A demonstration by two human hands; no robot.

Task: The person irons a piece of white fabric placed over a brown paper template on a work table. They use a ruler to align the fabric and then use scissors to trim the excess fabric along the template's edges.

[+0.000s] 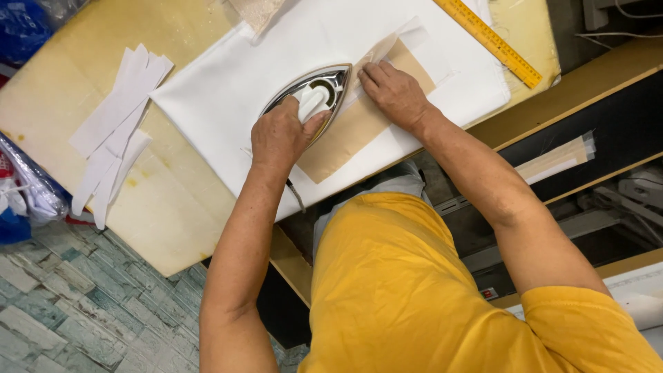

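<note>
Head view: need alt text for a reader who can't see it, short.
Seen from above, a person's left hand grips the white handle of a shiny metal iron on a tan paper strip over white fabric, while the right hand presses the strip flat. White cloth strips lie on the yellowed padded board; a yellow ruler lies beyond.

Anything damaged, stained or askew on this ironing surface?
Yes: the yellowish pad shows brown scorch-like spots near the loose white strips. Otherwise the left hand grips the iron normally.
</note>
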